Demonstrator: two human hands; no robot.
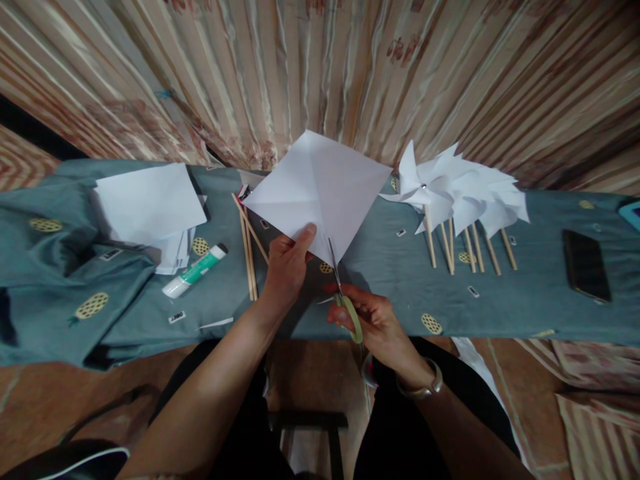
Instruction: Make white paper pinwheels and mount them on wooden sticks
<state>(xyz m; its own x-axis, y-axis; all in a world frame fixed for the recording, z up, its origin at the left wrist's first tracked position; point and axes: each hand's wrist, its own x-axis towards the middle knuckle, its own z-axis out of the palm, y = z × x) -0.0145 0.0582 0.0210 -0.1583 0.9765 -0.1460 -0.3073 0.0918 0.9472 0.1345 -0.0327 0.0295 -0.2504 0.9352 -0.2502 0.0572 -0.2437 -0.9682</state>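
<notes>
The left hand (290, 263) pinched a creased square of smooth white paper (320, 187) between thumb and fingers, cornerwise above the pineapple-print cloth (400, 307). The right hand's (373, 321) fingers were clamped round green-handled metal scissors (357, 323), narrow blades at the paper's lower corner.
</notes>
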